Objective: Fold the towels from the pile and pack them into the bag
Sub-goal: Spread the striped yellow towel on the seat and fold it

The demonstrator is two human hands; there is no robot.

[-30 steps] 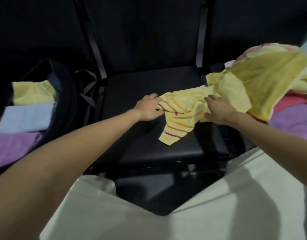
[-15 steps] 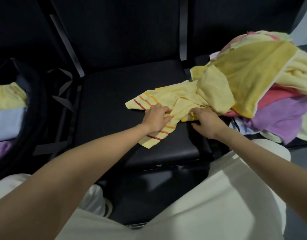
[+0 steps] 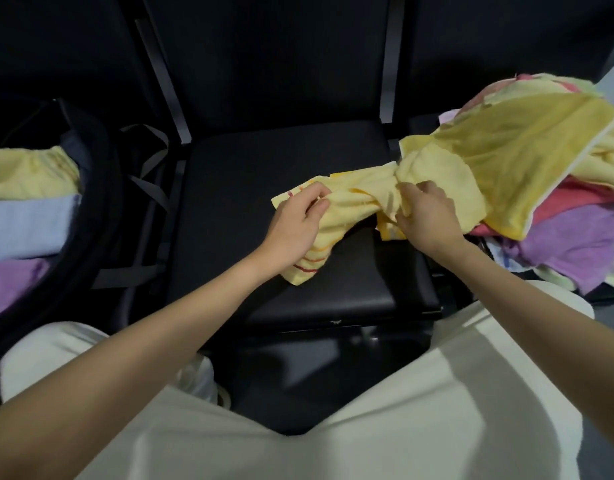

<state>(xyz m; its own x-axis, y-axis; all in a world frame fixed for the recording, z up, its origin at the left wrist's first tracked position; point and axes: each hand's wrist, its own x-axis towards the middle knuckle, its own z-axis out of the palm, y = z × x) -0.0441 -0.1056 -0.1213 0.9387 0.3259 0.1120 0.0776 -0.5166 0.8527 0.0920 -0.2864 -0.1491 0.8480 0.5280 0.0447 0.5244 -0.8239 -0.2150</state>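
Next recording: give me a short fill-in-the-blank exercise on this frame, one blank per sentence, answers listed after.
1. Both hands grip a yellow towel with red and orange ____ near its edge.
2. That towel lies bunched on the black ____ in front of the person.
3. In the bag, the light blue towel sits between a yellow towel and a ____ one.
4. The unfolded pile lies on the person's ____ side.

Missing words: stripes; seat; purple; right
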